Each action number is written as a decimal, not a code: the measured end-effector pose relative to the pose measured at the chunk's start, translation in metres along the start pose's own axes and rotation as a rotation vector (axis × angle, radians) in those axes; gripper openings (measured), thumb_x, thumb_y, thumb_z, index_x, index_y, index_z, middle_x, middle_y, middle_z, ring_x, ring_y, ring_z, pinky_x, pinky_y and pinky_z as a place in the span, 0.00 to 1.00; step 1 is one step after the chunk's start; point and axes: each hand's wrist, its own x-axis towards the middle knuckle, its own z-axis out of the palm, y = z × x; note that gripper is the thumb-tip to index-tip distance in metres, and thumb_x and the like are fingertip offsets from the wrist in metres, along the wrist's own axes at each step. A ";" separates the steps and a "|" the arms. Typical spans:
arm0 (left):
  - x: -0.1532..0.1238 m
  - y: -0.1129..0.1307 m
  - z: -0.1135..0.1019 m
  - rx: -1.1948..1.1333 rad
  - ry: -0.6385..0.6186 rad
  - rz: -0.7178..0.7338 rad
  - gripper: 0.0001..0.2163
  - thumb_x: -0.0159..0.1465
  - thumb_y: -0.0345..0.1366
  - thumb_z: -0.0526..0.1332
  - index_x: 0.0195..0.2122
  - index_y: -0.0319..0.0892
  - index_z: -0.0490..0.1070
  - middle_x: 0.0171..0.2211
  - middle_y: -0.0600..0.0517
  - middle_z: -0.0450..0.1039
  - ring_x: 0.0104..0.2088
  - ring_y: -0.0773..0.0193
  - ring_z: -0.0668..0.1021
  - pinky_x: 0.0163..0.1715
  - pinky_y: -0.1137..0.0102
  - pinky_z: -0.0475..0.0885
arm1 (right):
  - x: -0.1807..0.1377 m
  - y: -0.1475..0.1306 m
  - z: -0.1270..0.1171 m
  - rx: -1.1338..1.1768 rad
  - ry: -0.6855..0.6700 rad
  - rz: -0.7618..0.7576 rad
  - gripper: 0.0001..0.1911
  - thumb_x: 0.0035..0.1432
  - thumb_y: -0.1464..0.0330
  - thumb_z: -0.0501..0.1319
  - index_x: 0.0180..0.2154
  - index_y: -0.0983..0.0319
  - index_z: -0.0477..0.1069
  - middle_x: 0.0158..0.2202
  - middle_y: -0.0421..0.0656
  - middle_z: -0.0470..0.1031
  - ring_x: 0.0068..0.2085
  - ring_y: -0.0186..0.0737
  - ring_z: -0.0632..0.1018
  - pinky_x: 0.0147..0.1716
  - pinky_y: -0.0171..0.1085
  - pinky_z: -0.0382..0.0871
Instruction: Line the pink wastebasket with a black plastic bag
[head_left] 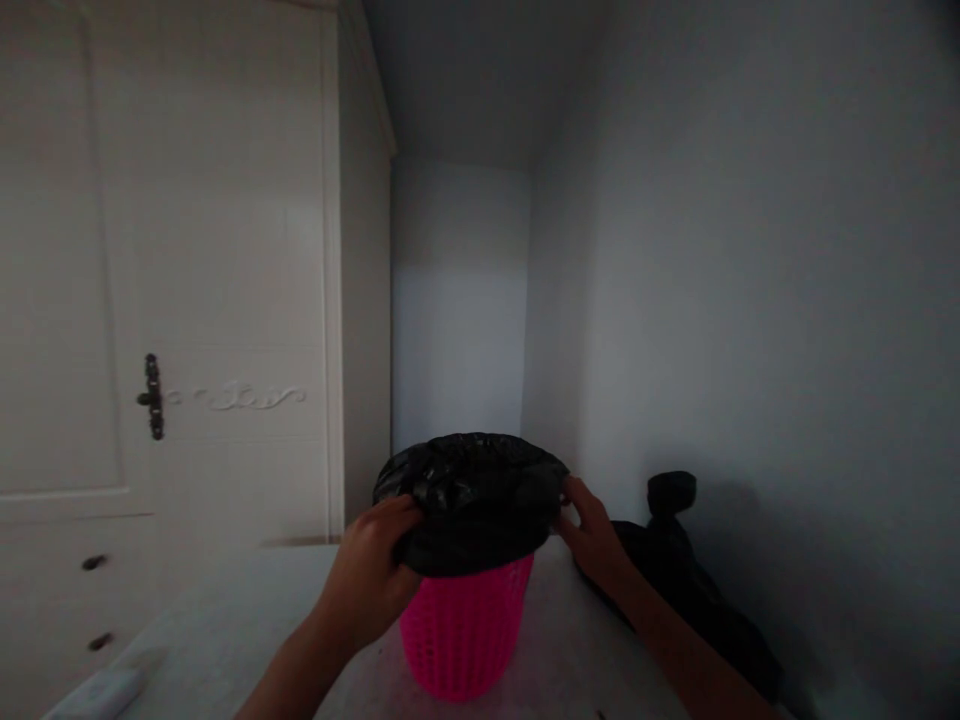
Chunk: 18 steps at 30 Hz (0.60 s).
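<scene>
A bright pink basket point(461, 635) with slotted sides stands upright on a pale tabletop. Black plastic covers its mouth: a bin bag point(480, 535) lines it and is folded down over the rim. At the near left of the rim, my left hand point(375, 565) grips the bag's edge, fingers on top and thumb below. My right hand point(592, 535) pinches the bag at the right side of the rim, thumb and fingers closing on the plastic. The basket's inside is hidden from this low angle.
A tied, filled black bag point(690, 590) lies to the right, against the grey wall point(750, 300). On the left stands a white wardrobe point(232, 250) with dark handles. A white object point(97, 695) sits at the table's point(247, 640) near left edge.
</scene>
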 end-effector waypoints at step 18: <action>0.025 -0.080 -0.014 -0.114 -0.146 -0.443 0.15 0.62 0.37 0.55 0.43 0.41 0.79 0.33 0.49 0.83 0.34 0.53 0.84 0.34 0.64 0.77 | 0.083 0.020 0.022 0.133 -0.036 0.309 0.10 0.50 0.62 0.60 0.32 0.59 0.77 0.29 0.42 0.79 0.32 0.43 0.76 0.38 0.42 0.69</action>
